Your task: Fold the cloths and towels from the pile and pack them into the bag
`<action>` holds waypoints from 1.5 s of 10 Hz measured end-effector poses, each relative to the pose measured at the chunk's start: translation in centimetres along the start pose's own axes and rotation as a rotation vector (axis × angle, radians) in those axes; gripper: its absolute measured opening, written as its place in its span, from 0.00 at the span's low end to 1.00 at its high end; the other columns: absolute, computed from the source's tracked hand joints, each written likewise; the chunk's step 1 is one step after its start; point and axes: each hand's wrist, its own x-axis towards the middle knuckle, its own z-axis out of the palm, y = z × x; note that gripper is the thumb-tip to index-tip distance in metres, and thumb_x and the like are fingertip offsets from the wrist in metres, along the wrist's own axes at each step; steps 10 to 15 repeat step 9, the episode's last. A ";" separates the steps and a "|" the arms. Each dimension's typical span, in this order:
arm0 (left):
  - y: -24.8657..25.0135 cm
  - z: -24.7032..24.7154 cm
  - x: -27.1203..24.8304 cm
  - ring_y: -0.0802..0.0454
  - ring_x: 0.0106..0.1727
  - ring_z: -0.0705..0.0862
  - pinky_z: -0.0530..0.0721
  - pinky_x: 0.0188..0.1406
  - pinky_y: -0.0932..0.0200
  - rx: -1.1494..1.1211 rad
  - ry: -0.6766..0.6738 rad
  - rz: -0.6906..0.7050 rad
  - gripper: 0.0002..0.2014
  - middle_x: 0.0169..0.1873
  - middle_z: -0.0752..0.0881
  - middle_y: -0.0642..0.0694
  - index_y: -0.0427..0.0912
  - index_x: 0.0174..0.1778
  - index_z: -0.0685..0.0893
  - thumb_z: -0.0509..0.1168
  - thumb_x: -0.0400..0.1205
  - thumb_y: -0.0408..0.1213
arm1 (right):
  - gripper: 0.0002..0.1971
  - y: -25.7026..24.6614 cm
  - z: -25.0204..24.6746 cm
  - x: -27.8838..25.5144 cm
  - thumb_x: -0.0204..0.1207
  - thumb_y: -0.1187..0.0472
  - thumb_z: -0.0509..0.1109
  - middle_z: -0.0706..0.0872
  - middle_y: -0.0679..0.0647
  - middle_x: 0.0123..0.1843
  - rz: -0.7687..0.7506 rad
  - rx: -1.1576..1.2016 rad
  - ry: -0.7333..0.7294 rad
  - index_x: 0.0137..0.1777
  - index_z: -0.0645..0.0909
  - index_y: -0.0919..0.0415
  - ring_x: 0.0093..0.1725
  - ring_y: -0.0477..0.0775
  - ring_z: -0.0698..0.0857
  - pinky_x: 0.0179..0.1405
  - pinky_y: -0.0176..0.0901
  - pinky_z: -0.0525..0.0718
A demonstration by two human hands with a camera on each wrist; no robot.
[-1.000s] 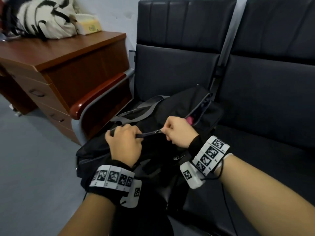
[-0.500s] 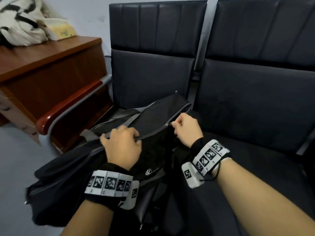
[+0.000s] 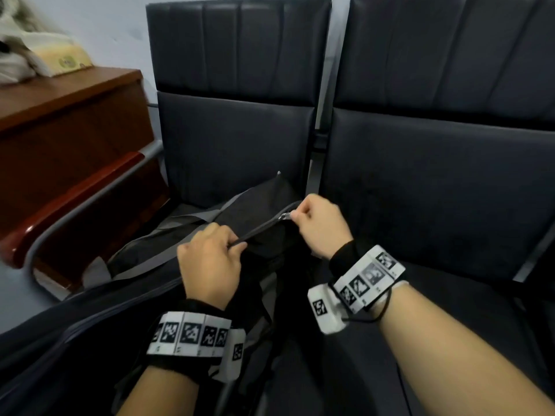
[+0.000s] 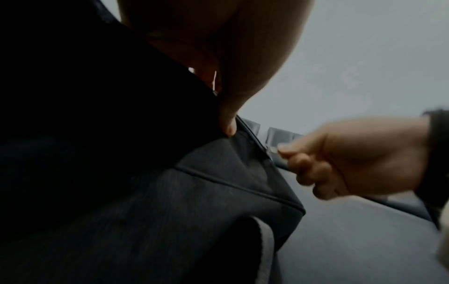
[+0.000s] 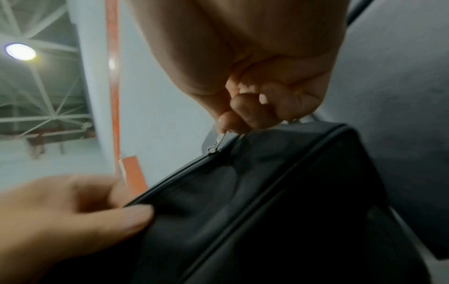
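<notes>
The bag [image 3: 144,283] lies on the left seat [image 3: 228,151], beneath both our hands. We pinch the zipper pull [image 3: 284,216] with the right hand [image 3: 322,228] near the bag's far end. Our left hand [image 3: 210,265] grips the zipper seam (nearer us), fingers curled round the fabric. A desk [image 3: 69,115] stands left.

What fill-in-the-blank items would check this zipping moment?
1. The right hand pinches the small metal ____ of the black fabric bag.
2. The left hand grips the bag along its ____ line.
3. The bag rests on a black padded ____.
4. The brown wooden desk stands on the person's ____ side.

Missing: zipper pull; zipper; seat; left
</notes>
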 end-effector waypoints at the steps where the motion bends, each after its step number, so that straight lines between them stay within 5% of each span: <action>1: -0.6 -0.8 -0.1 0.42 0.42 0.83 0.73 0.42 0.47 -0.070 0.039 0.003 0.11 0.35 0.80 0.51 0.47 0.33 0.80 0.77 0.76 0.39 | 0.11 2.4 -0.9 3.0 0.76 0.50 0.72 0.83 0.43 0.35 0.071 0.045 0.048 0.34 0.78 0.52 0.41 0.50 0.84 0.41 0.42 0.76; 2: -1.2 -1.4 -0.4 0.42 0.41 0.82 0.79 0.42 0.40 -0.127 0.069 0.025 0.11 0.35 0.80 0.51 0.44 0.34 0.80 0.75 0.77 0.38 | 0.12 4.8 -0.4 5.0 0.76 0.52 0.73 0.84 0.44 0.34 0.131 0.107 0.062 0.34 0.80 0.53 0.37 0.43 0.82 0.33 0.37 0.73; 5: -1.4 -2.1 -0.4 0.44 0.39 0.81 0.80 0.42 0.38 -0.273 0.124 0.012 0.09 0.34 0.81 0.50 0.42 0.34 0.82 0.73 0.76 0.39 | 0.12 8.4 2.3 4.9 0.77 0.62 0.65 0.83 0.50 0.32 0.292 0.218 0.022 0.32 0.79 0.53 0.38 0.54 0.82 0.39 0.43 0.77; 7: 1.1 -2.4 -0.1 0.48 0.45 0.83 0.83 0.49 0.40 -0.295 0.050 -0.016 0.04 0.38 0.83 0.52 0.47 0.40 0.86 0.70 0.75 0.33 | 0.10 7.1 -0.6 2.5 0.79 0.67 0.64 0.83 0.53 0.27 0.253 0.513 0.060 0.37 0.80 0.58 0.20 0.47 0.78 0.14 0.34 0.69; 9: 6.5 -0.2 2.0 0.49 0.50 0.83 0.81 0.54 0.38 -0.254 0.053 0.108 0.06 0.43 0.83 0.55 0.48 0.46 0.87 0.72 0.77 0.32 | 0.08 1.6 -8.0 1.9 0.81 0.72 0.65 0.87 0.57 0.36 -0.024 0.746 0.041 0.45 0.82 0.60 0.28 0.50 0.84 0.21 0.37 0.76; 15: 6.5 -0.2 2.0 0.49 0.50 0.83 0.81 0.54 0.38 -0.254 0.053 0.108 0.06 0.43 0.83 0.55 0.48 0.46 0.87 0.72 0.77 0.32 | 0.08 1.6 -8.0 1.9 0.81 0.72 0.65 0.87 0.57 0.36 -0.024 0.746 0.041 0.45 0.82 0.60 0.28 0.50 0.84 0.21 0.37 0.76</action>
